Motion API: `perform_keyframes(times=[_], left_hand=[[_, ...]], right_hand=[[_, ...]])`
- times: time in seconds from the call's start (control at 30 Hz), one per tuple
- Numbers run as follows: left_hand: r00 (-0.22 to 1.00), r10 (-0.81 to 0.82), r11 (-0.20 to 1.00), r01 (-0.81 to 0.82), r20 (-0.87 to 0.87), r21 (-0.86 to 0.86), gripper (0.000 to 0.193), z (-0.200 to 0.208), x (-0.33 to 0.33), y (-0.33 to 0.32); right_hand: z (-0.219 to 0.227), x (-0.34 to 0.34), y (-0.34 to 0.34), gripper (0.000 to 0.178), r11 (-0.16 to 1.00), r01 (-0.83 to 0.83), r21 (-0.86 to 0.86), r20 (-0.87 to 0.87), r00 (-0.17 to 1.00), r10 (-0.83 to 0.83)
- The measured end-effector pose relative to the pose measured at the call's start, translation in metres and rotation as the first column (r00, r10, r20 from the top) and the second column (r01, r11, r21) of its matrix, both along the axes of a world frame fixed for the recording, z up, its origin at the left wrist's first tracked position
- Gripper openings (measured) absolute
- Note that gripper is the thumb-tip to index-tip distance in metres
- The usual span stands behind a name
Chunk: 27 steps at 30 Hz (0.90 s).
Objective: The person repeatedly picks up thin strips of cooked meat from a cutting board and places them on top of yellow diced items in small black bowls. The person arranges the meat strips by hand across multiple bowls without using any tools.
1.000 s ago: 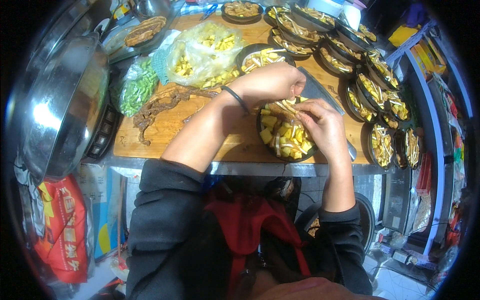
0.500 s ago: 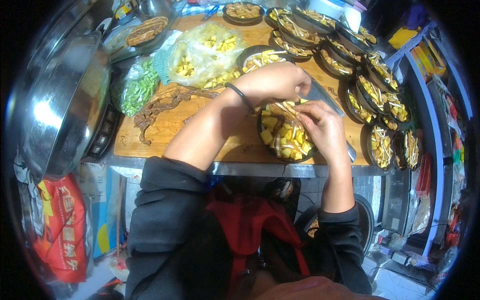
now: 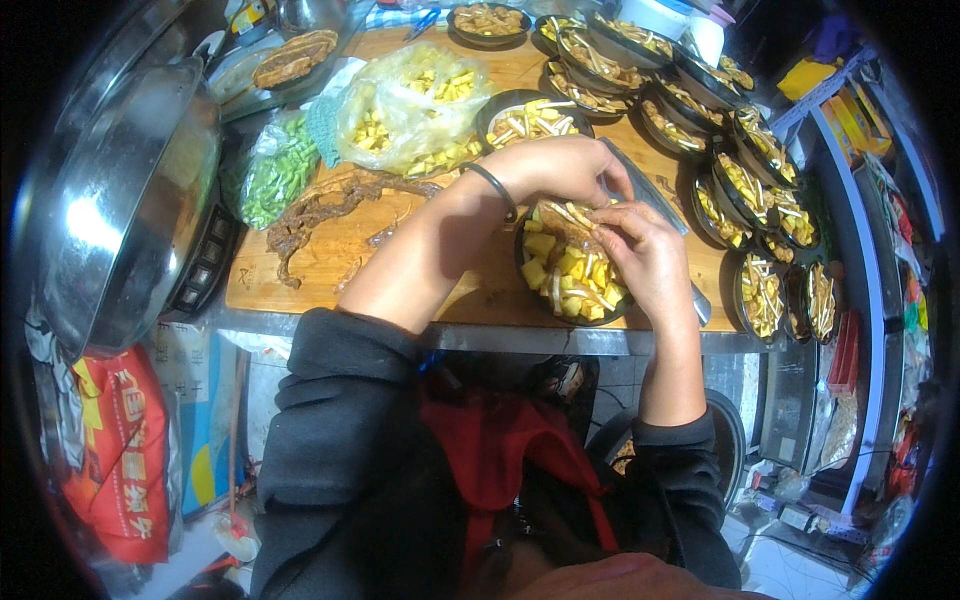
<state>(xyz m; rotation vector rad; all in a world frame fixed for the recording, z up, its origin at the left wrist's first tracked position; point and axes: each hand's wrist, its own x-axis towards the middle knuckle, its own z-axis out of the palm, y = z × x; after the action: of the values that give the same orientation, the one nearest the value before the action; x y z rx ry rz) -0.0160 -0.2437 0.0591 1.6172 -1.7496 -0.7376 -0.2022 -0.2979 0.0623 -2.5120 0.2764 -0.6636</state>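
A dark round bowl near the board's front edge is filled with yellow potato cubes, pale strips and a brown slice of meat on top. My right hand comes over the bowl's right rim, thumb and forefinger pinched on the meat slice's edge. Over the far rim my left hand is bent across, its fingers curled down and their tips hidden. A dark band circles my left wrist. Partly under my hands lies a wide-bladed knife.
The wooden cutting board carries cooked meat strips, a bag of potato cubes and a bag of green pieces. Several filled bowls crowd the right. A large metal basin stands left.
My left hand has shifted slightly to the right and its fingers have bent lower. My right hand stays at the bowl in nearly the same pinch.
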Motion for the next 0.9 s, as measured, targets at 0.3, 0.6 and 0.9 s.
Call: perform_keyframes(times=[0.3,0.6,0.9], left_hand=[[0.997,0.06,0.998,-0.061,0.051,0.029,0.018,0.008,0.003,0.005],[0.993,0.058,0.997,-0.062,0.103,0.037,0.018,0.01,0.003,0.007],[0.991,0.109,0.988,-0.117,-0.072,-0.104,0.02,0.006,-0.001,0.022]], right_hand=[[0.002,0.0,0.0,0.018,1.0,0.005,0.007,-0.032,0.999,-0.004],[0.004,-0.001,0.0,0.019,1.0,-0.007,-0.002,-0.049,0.999,0.007],[0.001,0.002,-0.002,0.018,1.0,0.018,-0.012,-0.029,0.999,-0.018]])
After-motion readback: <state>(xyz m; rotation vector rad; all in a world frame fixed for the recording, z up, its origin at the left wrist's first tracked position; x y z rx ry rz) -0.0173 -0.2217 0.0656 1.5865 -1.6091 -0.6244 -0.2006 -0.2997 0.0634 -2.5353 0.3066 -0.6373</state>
